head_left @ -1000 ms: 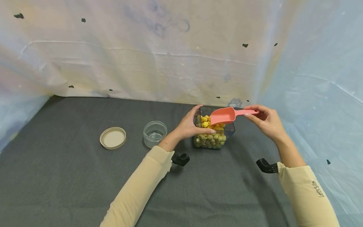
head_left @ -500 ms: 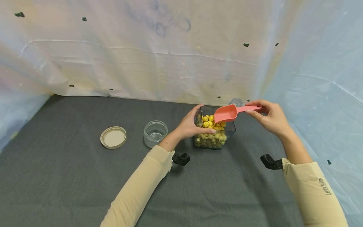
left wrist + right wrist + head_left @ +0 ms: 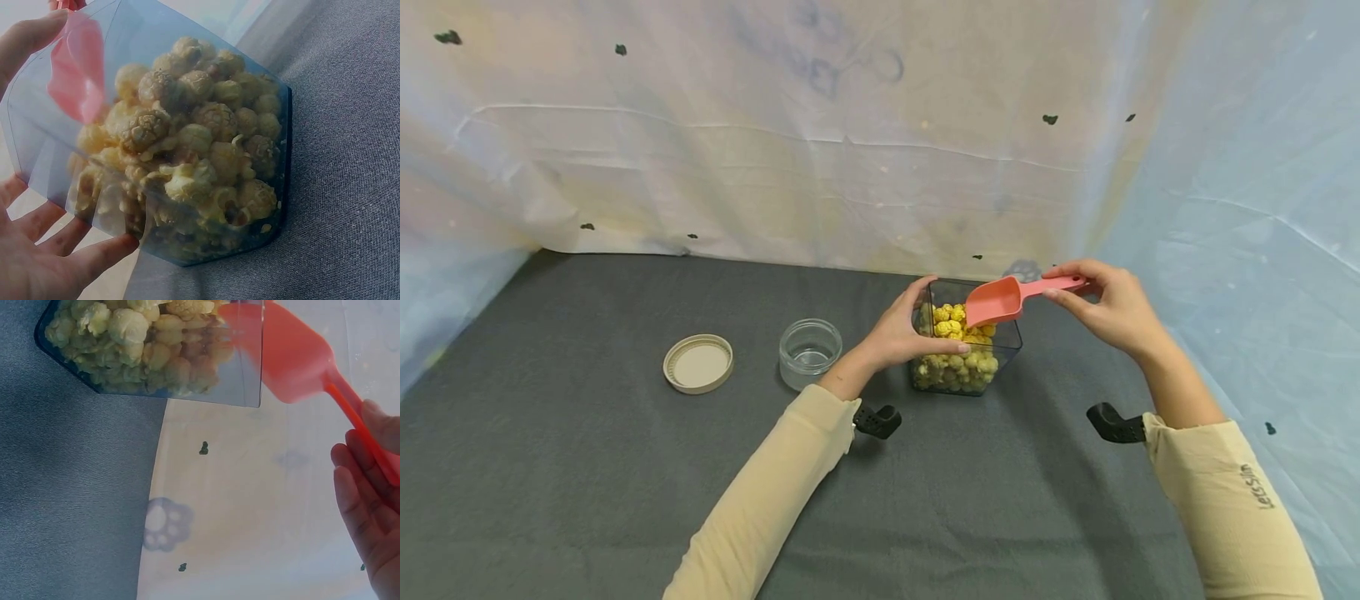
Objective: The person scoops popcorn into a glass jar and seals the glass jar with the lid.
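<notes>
A clear, tinted plastic container (image 3: 1011, 347) holds yellow popcorn (image 3: 949, 327) in its lower part. My left hand (image 3: 898, 335) grips the container from its left side, thumb along the front wall and fingers round the back. With thumb and fingertips, my right hand (image 3: 1108, 308) pinches the handle of a pink scoop (image 3: 996, 301). The scoop's tip is inside the container's mouth, right at the popcorn. Through the wall in the left wrist view, the scoop's bowl (image 3: 78, 69) points down toward the popcorn. In the right wrist view the bowl (image 3: 297, 356) leans over the rim.
Left of the container stands an open glass jar (image 3: 796, 375), partly behind the left wrist. Further left a cream round lid (image 3: 700, 365) lies on the dark grey cloth (image 3: 587, 467). A patterned curtain (image 3: 760, 192) hangs close behind the container.
The right hand has moved slightly up and right with the scoop, whose bowl shifted right over the popcorn and tilted more downward. The left hand and container have stayed in place.
</notes>
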Available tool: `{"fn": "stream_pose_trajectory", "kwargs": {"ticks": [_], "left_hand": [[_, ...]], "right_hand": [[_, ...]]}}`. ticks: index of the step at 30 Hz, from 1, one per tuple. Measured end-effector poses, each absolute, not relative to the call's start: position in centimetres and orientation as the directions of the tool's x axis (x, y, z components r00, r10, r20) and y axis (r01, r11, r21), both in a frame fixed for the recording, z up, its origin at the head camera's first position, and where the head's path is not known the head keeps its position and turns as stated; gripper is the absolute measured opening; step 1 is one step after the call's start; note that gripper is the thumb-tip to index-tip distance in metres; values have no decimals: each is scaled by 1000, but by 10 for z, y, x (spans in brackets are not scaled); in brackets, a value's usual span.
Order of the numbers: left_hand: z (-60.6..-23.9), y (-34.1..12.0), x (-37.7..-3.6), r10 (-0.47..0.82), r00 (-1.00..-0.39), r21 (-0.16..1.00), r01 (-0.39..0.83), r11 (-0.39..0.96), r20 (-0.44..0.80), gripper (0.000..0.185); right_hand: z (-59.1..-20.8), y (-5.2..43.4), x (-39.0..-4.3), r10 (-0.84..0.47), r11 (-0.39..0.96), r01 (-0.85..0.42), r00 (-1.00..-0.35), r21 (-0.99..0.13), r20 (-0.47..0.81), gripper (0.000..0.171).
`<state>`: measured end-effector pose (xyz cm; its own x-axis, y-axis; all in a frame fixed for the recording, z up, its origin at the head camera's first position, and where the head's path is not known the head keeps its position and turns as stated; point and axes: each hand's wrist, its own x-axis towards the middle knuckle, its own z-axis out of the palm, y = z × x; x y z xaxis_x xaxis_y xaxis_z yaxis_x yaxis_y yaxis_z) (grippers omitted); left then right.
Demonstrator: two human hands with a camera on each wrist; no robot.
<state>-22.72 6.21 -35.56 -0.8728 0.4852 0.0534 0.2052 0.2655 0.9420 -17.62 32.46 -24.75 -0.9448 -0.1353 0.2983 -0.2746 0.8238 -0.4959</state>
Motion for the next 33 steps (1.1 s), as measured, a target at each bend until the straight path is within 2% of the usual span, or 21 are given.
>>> {"fn": "stream_pose_trajectory", "kwargs": {"ticks": [8,19,26,33], "left_hand": [[-356,62,-228,488,-871,942,209,263,58,101],[-356,62,-227,486,-873,942,205,267,52,102],[-356,62,-227,482,-874,945,204,255,59,102],[-356,65,-226,482,-875,943,199,265,49,102]], "right_hand": [[-242,321,-177,-211,846,-338,-923,-413,322,23],[-243,312,-183,-340,826,-437,-890,-356,303,21],[-255,309,-187,-348,800,-432,-899,-416,266,21],[-268,311,-185,-280,790,-359,-932,-497,230,22]]}}
